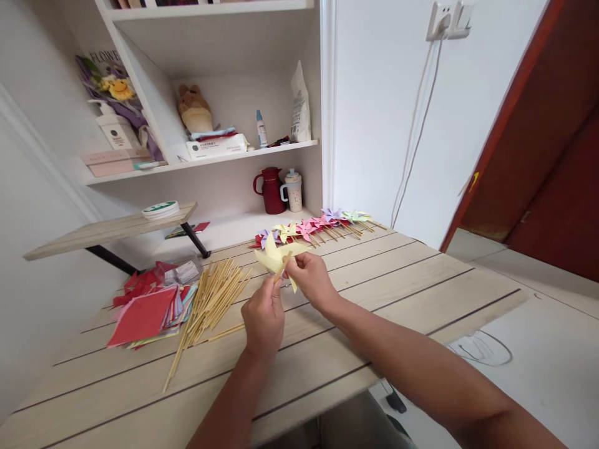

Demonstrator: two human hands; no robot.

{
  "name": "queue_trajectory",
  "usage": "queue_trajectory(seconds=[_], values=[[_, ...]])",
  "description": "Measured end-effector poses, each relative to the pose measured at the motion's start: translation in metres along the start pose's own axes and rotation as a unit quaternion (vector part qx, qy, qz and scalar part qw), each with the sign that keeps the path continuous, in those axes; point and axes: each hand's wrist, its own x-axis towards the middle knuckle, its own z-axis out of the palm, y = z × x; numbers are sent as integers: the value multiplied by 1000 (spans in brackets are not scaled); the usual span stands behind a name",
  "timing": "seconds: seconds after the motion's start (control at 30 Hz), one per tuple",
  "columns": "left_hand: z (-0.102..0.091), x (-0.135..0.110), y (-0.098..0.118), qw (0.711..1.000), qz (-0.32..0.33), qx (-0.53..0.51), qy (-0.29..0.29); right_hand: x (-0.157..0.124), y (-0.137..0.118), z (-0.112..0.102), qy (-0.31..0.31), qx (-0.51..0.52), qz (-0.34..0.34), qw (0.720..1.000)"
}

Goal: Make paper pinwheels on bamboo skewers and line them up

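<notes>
A pale yellow paper pinwheel (pixel 272 257) is held up in front of me, above the table. My left hand (pixel 264 312) grips a thin wooden stick (pixel 282 267) just below the pinwheel, its fingers closed. My right hand (pixel 309 274) pinches at the pinwheel's centre, where the stick's upper end meets the paper; the fingertips partly hide that join. Left of my hands lies a loose pile of wooden sticks (pixel 218 296). Beside it sits a stack of coloured paper squares (pixel 143 317), red on top.
Finished-looking pinwheels (pixel 306 229) in several colours lie in a row at the table's back edge. Behind them stand a red jug (pixel 271 190) and a speckled cup (pixel 294 190). A small raised shelf (pixel 116 231) stands at the back left, above a clear bag (pixel 182 273).
</notes>
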Motion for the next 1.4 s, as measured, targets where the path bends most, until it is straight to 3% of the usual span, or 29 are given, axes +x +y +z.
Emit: queue_trajectory(seconds=[0.13, 0.23, 0.4, 0.53, 0.73, 0.83, 0.9, 1.0, 1.1, 1.17, 1.3, 1.4], values=[[-5, 6, -2, 999, -45, 13, 12, 4, 2, -3, -13, 69, 48, 996], [-15, 18, -10, 986, -107, 120, 34, 8, 4, -5, -21, 98, 72, 992], [-33, 39, -33, 929, -228, 289, -47, 15, 9, -9, -17, 132, 70, 989], [-40, 41, -47, 920, -246, 301, -44, 18, 14, -10, -25, 144, 83, 986], [-34, 36, -52, 924, -183, 337, 14, 14, 19, -4, -58, 150, 120, 980], [-30, 35, -49, 939, -139, 308, 59, 13, 18, -2, -71, 165, 151, 972], [-29, 35, -47, 953, -70, 277, 101, 14, 17, -2, -83, 176, 173, 966], [-25, 34, -43, 956, 84, 239, 146, 15, 18, -1, -104, 189, 201, 956], [-19, 31, -39, 938, 227, 218, 145, 15, 19, 0, -124, 201, 218, 947], [-14, 28, -34, 929, 280, 210, 123, 14, 19, 1, -136, 209, 220, 943], [-7, 24, -26, 928, 303, 199, 87, 10, 17, 1, -163, 221, 208, 939], [-6, 22, -24, 930, 299, 190, 101, 8, 15, 1, -176, 220, 191, 940]])
